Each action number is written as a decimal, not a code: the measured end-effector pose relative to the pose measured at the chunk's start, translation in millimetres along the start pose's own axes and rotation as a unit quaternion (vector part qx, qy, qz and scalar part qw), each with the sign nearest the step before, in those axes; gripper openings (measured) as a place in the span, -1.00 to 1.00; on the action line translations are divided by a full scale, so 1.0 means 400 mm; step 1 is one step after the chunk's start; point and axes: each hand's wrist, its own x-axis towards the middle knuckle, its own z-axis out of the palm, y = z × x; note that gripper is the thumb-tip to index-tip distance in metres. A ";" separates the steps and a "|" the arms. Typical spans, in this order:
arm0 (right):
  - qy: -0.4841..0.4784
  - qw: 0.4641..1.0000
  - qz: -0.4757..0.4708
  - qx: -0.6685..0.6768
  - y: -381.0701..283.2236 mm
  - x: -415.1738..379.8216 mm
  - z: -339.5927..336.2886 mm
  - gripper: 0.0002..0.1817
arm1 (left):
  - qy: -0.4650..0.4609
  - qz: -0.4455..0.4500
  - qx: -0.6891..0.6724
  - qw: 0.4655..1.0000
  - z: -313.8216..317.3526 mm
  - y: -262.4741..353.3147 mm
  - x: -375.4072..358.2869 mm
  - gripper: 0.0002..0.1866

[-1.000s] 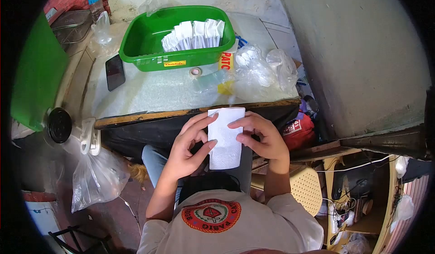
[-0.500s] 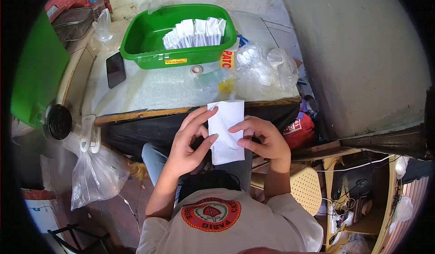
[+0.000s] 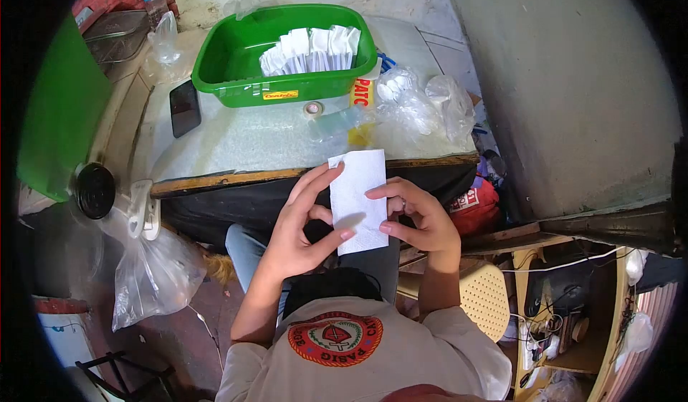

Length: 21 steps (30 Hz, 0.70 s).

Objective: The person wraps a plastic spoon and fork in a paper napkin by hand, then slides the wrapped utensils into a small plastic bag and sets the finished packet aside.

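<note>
A white folded paper napkin (image 3: 360,194) is held upright above my lap, just before the table's front edge. My left hand (image 3: 301,219) grips its left side, thumb low on the front and fingers higher up at the edge. On the right side, my right hand (image 3: 419,216) pinches it with thumb and index finger on the front; its other fingers are partly hidden behind. Beyond, a green basin (image 3: 247,92) on the table holds several folded white napkins (image 3: 312,49) standing in a row.
On the table (image 3: 236,144) lie a phone (image 3: 185,108), a tape roll (image 3: 312,109) and clear plastic bags (image 3: 423,104). A knotted plastic bag (image 3: 154,276) hangs at the left. A grey wall (image 3: 566,94) rises at the right.
The napkin has shifted slightly upward between my hands. My left thumb has slid lower and further onto its front. The basin and the things on the table stay put.
</note>
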 end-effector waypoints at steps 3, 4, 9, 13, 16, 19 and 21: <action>0.011 1.000 -0.003 0.028 0.014 0.004 0.001 -0.47 | 0.006 -0.022 -0.007 1.000 0.009 0.020 0.005 -0.22; 0.023 0.999 -0.016 0.037 0.019 0.004 0.003 -0.47 | 0.009 -0.035 0.000 0.999 0.010 0.021 0.004 -0.20; 0.032 0.993 0.038 0.110 -0.004 0.006 0.010 -0.50 | 0.015 -0.041 -0.020 0.999 0.010 0.011 0.004 -0.16; 0.027 0.996 -0.024 0.088 -0.001 0.010 0.022 -0.47 | 0.027 -0.037 -0.047 0.998 0.013 0.008 0.003 -0.14; 0.014 0.991 0.033 0.127 -0.011 0.007 0.026 -0.43 | 0.023 -0.052 -0.062 0.996 0.009 0.017 0.005 -0.15; -0.005 0.997 0.013 0.075 0.009 0.011 0.020 -0.34 | 0.026 -0.017 -0.034 0.999 0.007 -0.003 0.006 -0.18; -0.007 0.998 -0.004 0.062 0.002 0.015 0.020 -0.32 | 0.028 -0.026 -0.052 0.998 0.002 -0.005 0.005 -0.19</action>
